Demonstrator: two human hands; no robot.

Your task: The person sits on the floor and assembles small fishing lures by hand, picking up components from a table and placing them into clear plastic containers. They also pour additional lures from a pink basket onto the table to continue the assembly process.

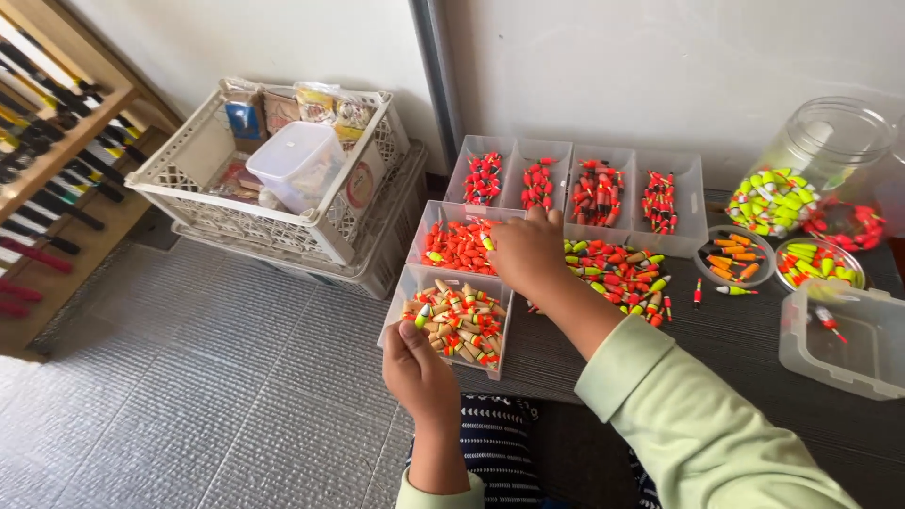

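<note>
My right hand [526, 251] reaches over a clear tray of orange fishing floats [455, 247], its fingers curled down at the tray's right edge; what it pinches is hidden. My left hand [416, 369] is closed at the near left corner of a clear tray of wood-coloured floats with orange tips [459, 322]. I cannot see whether it holds a float. A loose pile of orange, yellow and green floats [617, 269] lies on the dark table [735, 330] just right of my right wrist.
Several clear bins of red floats [575, 188] stand at the back. A big clear jar of yellow-green floats [801, 179], two round lids with floats [735, 256] and an open clear box [839, 344] sit right. White crates [273, 179] stand on the floor; a rod rack [47, 160] is far left.
</note>
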